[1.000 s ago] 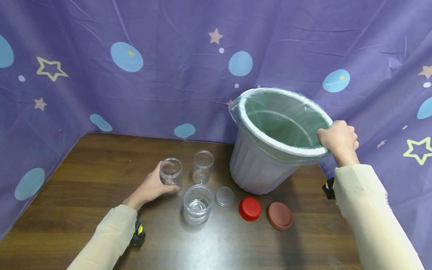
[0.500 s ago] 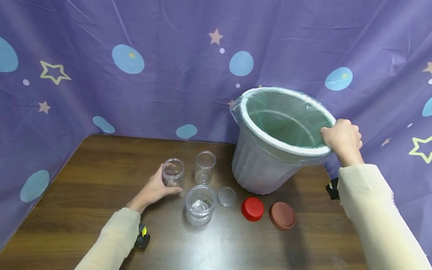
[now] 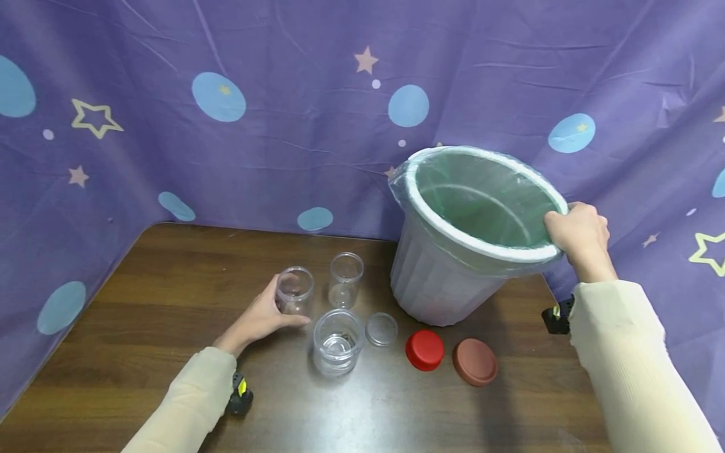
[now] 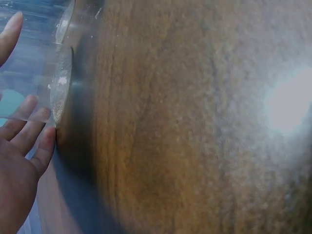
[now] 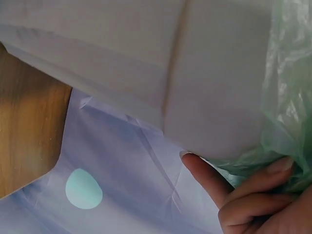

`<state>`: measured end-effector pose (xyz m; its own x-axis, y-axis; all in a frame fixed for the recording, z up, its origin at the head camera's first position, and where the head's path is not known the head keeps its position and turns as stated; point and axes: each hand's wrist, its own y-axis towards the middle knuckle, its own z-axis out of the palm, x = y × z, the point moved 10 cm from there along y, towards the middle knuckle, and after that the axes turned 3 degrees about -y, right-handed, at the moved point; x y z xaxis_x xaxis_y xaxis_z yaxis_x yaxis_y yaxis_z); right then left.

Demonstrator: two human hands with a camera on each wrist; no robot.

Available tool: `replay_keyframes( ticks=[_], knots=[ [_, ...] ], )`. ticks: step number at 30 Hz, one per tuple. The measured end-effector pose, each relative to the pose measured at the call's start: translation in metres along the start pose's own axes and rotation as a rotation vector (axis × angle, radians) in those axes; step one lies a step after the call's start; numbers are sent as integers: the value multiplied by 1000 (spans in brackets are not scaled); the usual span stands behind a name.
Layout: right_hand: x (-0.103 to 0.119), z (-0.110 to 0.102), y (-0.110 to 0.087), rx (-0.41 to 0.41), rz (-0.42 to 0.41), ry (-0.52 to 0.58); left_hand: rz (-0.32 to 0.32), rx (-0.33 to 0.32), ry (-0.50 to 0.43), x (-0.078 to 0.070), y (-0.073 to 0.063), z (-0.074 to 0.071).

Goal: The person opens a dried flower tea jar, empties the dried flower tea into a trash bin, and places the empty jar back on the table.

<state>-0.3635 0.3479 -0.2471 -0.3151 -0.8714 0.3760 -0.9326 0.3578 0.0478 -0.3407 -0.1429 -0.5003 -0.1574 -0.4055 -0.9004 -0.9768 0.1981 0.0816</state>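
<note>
My left hand point(image 3: 262, 318) is around a clear plastic jar point(image 3: 295, 292) without a lid, thumb in front and fingers behind. The left wrist view shows the fingers point(image 4: 34, 129) against the clear wall, close to the jar's base. My right hand point(image 3: 580, 238) grips the rim of a pale trash can point(image 3: 447, 283), thumb on the inner side. A thin green liner point(image 5: 287, 92) folds over that rim, and in the right wrist view my fingers hold it there. The can's rim slopes down toward my right hand.
Another clear jar point(image 3: 345, 283) stands behind, and a wider one point(image 3: 338, 346) in front. A clear lid point(image 3: 381, 329), a red lid point(image 3: 425, 350) and a brownish-red lid point(image 3: 474, 362) lie on the wooden table point(image 3: 153, 302). A purple curtain point(image 3: 294, 113) hangs behind.
The head view has shifted slightly. My left hand and its jar have edged a little to the right, nearer the jar behind. My right hand keeps its grip on the trash can.
</note>
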Motion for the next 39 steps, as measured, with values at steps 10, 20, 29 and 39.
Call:
replay_keyframes(
  ticks=[10,20,29,39],
  knots=[
    [-3,3,-1,33,-49,95,-19,125,-206,-8,0,1],
    [-5,8,-2,68,-39,120,8,161,-224,-28,-7,-14],
    [-9,10,-5,108,-14,132,19,45,-224,-44,-6,-40],
    [-15,7,-7,76,16,128,102,-2,-159,-68,-1,-46]
  ],
)
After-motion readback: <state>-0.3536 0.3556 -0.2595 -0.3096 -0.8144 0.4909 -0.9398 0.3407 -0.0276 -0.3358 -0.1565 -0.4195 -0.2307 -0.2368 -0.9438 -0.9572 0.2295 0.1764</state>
